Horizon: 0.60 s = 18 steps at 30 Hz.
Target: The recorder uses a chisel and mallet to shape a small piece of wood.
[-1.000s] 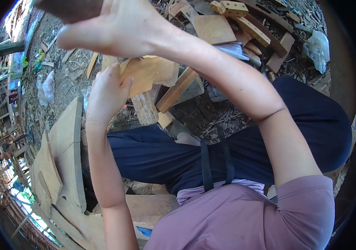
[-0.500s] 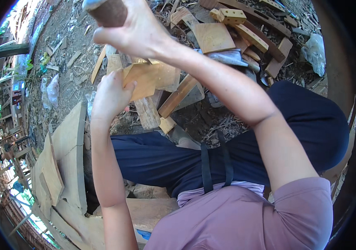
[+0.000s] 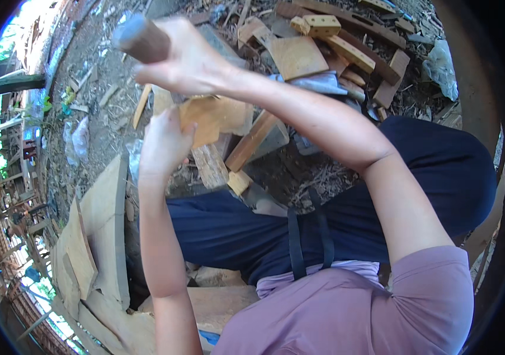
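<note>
Left grip [image 3: 166, 145]: you have it clamped on the left end of the wood piece [image 3: 201, 123], so this hand is the nearer one.
Wood piece: it lies just right of your left grip, ahead of your leg [image 3: 223, 228]; its long axis is unclear, with your hand over one end.
Right grip [image 3: 190, 59]: you have it closed around the handle [image 3: 146, 41], beyond the wood piece in view; the height between them cannot be told.
Handle: it slants out leftward from your fist; whatever it belongs to is hidden.
Ground: offcuts [image 3: 300, 58] lie to the right, a plastic bag [image 3: 442, 71] past them.
</note>
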Each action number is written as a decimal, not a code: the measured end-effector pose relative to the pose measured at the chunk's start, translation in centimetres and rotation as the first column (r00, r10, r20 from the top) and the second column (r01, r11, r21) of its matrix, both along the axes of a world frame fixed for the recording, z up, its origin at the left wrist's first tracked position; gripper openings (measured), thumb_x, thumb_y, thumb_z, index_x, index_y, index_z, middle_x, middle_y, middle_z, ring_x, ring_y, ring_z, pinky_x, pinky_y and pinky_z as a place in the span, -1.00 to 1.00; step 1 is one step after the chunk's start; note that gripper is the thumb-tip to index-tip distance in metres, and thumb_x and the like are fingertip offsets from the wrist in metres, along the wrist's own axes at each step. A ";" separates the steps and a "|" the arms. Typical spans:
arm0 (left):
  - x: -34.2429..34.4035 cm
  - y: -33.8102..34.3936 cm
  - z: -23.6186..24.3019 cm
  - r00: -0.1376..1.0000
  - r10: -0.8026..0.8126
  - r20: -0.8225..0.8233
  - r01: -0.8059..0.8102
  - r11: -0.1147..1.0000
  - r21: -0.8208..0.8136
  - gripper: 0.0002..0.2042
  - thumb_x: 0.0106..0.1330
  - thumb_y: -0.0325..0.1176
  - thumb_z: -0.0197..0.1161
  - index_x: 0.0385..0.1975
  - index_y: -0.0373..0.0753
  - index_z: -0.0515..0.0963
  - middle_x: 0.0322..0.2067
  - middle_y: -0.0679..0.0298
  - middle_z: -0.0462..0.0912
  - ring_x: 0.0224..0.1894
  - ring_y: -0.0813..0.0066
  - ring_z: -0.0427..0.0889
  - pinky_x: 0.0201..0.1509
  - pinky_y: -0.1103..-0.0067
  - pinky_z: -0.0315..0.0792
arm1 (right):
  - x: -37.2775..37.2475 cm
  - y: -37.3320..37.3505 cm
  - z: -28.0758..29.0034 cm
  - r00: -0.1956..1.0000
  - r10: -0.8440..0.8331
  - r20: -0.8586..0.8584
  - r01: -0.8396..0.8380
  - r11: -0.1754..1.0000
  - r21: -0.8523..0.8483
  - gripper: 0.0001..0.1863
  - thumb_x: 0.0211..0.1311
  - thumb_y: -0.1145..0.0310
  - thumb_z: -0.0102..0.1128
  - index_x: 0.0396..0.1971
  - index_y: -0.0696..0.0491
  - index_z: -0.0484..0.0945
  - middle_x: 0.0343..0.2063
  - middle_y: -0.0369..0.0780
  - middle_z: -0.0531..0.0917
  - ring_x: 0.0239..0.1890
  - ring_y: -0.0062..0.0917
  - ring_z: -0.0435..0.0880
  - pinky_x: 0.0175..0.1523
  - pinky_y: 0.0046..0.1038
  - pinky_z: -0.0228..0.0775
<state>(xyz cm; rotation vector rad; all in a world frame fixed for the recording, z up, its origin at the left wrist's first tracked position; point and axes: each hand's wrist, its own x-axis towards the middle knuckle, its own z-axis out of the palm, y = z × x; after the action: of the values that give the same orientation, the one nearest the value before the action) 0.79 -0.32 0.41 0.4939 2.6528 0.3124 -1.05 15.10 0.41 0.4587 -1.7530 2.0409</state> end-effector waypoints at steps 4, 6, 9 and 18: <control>-0.6 0.2 -0.4 0.995 -0.092 -0.048 0.095 0.994 0.061 -0.74 0.20 -0.37 0.21 -0.34 -0.53 0.48 -0.52 -0.18 0.60 -0.53 0.01 0.67 -0.30 0.29 0.56 | 0.3 0.2 1.0 0.988 0.009 -0.156 -0.008 1.000 0.006 -0.69 -0.16 0.32 0.29 -0.36 0.16 0.60 -0.53 -0.16 0.66 -0.46 -0.50 0.64 -0.26 -0.41 0.47; -0.1 1.2 -0.2 0.998 -0.062 -0.011 0.063 0.997 0.045 -0.73 0.20 -0.36 0.21 -0.33 -0.53 0.48 -0.50 -0.18 0.60 -0.51 0.01 0.67 -0.29 0.28 0.56 | -1.1 -0.4 -4.2 0.996 -0.007 -0.094 0.012 0.998 0.061 -0.68 -0.13 0.31 0.26 -0.33 0.17 0.60 -0.52 -0.13 0.66 -0.46 -0.47 0.64 -0.28 -0.39 0.47; -1.3 0.7 0.1 1.000 -0.017 0.007 0.017 1.000 0.017 -0.73 0.20 -0.36 0.22 -0.33 -0.54 0.48 -0.50 -0.18 0.60 -0.51 0.03 0.67 -0.33 0.29 0.55 | -2.4 -0.2 -3.1 0.999 0.003 -0.052 0.002 0.996 0.095 -0.68 -0.11 0.30 0.25 -0.33 0.18 0.60 -0.52 -0.11 0.66 -0.48 -0.48 0.62 -0.29 -0.40 0.47; -0.4 0.6 0.0 0.999 -0.026 0.024 0.026 1.000 0.018 -0.74 0.22 -0.38 0.22 -0.36 -0.54 0.45 -0.50 -0.18 0.59 -0.59 0.11 0.66 -0.44 0.32 0.54 | -2.4 0.0 -3.3 0.997 0.055 -0.049 -0.046 0.985 0.164 -0.75 -0.08 0.32 0.27 -0.43 0.16 0.52 -0.59 -0.29 0.56 -0.51 -0.62 0.52 -0.34 -0.49 0.40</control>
<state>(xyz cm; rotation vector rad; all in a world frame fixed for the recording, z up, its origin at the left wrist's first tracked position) 0.41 0.32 0.44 0.5264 2.6196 0.3326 -3.45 15.07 -2.85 0.6076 -1.9016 1.9084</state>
